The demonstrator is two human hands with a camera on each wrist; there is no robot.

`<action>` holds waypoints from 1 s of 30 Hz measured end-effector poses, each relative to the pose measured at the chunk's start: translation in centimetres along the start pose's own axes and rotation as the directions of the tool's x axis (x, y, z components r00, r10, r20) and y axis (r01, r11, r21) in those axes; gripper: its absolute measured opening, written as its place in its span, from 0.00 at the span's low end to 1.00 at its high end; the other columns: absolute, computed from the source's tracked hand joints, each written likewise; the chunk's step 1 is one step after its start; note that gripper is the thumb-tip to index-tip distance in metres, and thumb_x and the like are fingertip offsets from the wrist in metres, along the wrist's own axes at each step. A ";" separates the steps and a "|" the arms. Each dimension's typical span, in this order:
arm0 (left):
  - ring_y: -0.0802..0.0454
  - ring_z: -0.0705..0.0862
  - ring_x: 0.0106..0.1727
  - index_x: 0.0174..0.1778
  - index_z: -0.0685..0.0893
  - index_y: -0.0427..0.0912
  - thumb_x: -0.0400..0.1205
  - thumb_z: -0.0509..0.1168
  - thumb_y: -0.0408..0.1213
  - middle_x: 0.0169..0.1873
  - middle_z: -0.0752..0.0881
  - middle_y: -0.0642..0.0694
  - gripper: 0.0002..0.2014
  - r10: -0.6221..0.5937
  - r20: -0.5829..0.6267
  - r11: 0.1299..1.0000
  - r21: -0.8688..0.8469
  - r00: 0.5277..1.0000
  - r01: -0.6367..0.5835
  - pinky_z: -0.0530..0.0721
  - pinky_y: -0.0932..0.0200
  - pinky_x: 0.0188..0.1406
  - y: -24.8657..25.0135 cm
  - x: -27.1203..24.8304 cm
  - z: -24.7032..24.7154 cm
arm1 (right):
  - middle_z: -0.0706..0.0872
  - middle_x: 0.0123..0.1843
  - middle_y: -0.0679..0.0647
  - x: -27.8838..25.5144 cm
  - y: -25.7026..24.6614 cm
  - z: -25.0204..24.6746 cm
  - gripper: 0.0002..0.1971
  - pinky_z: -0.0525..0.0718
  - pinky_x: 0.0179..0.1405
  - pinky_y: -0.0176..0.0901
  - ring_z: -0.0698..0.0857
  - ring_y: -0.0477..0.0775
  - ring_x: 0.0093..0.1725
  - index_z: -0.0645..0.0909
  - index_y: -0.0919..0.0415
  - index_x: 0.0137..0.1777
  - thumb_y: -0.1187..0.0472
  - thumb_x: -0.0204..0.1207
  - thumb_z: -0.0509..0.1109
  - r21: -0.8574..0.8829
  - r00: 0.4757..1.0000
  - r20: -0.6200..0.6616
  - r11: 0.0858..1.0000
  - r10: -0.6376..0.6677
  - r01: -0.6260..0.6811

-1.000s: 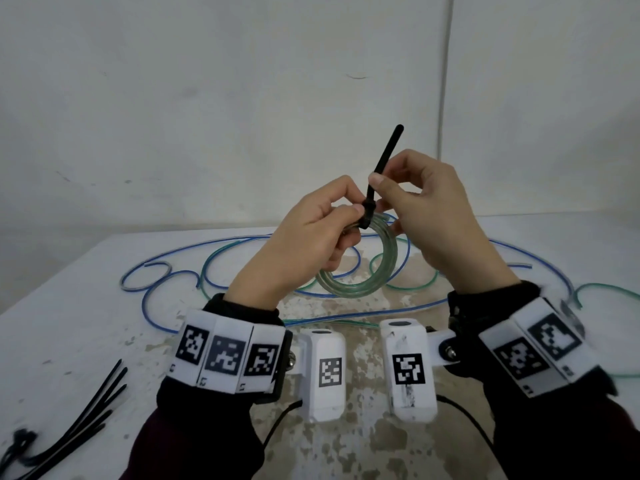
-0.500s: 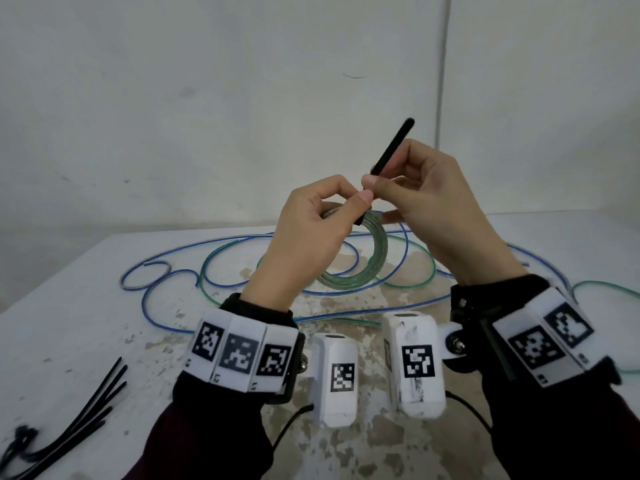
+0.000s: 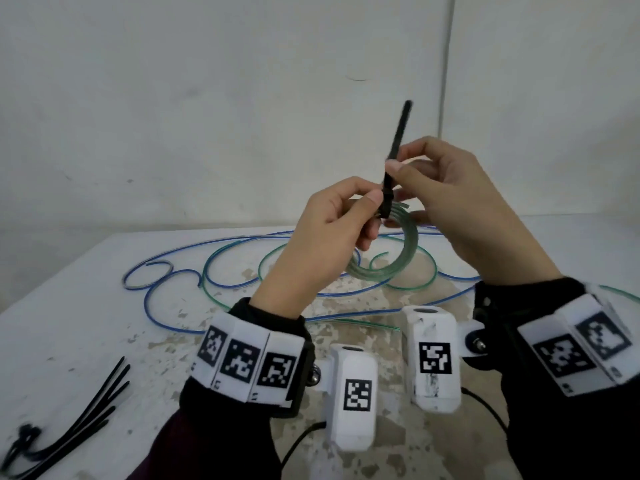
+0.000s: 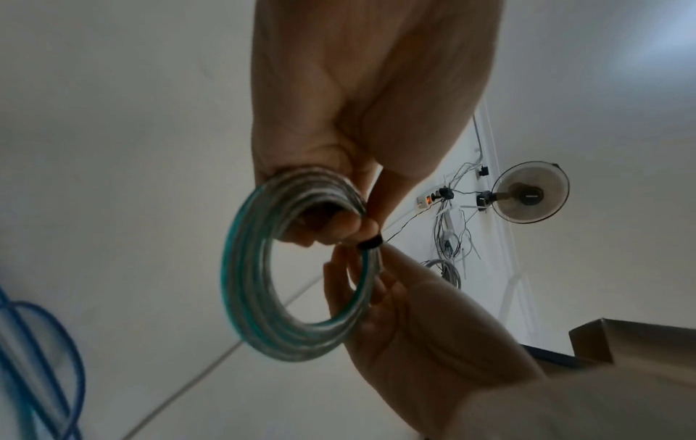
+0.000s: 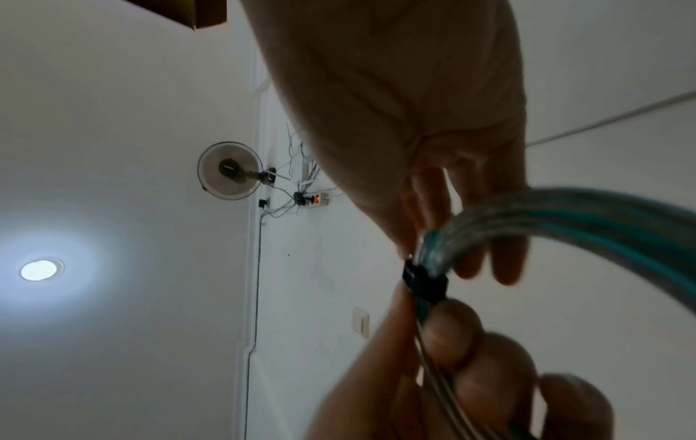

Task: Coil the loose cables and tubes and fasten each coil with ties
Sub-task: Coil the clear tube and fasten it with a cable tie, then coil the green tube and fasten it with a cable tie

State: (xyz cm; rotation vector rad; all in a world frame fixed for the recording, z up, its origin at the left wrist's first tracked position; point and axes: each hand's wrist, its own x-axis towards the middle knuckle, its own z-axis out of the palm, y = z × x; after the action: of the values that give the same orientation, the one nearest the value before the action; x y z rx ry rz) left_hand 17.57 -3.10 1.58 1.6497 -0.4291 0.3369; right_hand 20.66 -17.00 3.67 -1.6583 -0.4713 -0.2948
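Gripping clear-green coil (image 3: 398,258), left hand (image 3: 329,230); right hand (image 3: 446,199) pinching black tie (image 3: 394,157).

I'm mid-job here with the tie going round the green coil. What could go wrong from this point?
1. The left hand grips the green tube coil only beside the black cable tie; its far turns could spring loose.
2. The right hand pinches the tie's tail; a slip might leave the loop slack.
3. One short tube end curls free inside the coil and may stay outside the bundle.
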 end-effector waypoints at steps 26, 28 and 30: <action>0.60 0.83 0.25 0.42 0.82 0.45 0.86 0.57 0.37 0.24 0.84 0.55 0.10 -0.499 0.152 0.744 -0.430 0.853 0.512 0.76 0.61 0.36 -6.2 -0.7 10.6 | 0.90 0.36 0.64 -10.4 5.5 -22.3 0.08 0.84 0.31 0.45 0.87 0.56 0.31 0.80 0.62 0.40 0.64 0.71 0.78 -0.342 0.795 -0.450 0.744 0.407 -0.574; 0.60 0.82 0.23 0.42 0.82 0.45 0.86 0.57 0.38 0.22 0.83 0.55 0.10 -0.564 0.165 0.690 -0.444 0.809 0.571 0.75 0.61 0.36 -7.1 -1.0 11.5 | 0.90 0.38 0.64 -11.3 6.3 -26.4 0.10 0.86 0.33 0.46 0.89 0.58 0.36 0.78 0.61 0.37 0.64 0.69 0.79 -0.379 0.702 -0.564 0.618 0.435 -0.688; 0.60 0.81 0.22 0.42 0.82 0.45 0.86 0.58 0.38 0.22 0.82 0.55 0.10 -0.614 0.165 0.644 -0.460 0.772 0.611 0.74 0.61 0.36 -8.0 -1.3 12.0 | 0.89 0.38 0.63 -12.1 6.6 -28.9 0.11 0.84 0.30 0.44 0.89 0.57 0.36 0.78 0.64 0.37 0.65 0.70 0.79 -0.368 0.624 -0.587 0.516 0.516 -0.773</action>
State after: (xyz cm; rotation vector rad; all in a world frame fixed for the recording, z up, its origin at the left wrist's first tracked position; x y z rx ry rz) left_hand 19.84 -14.15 -7.54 1.1875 0.0821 -0.2750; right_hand 15.29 -47.77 -3.50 -2.1839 0.6932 -0.2007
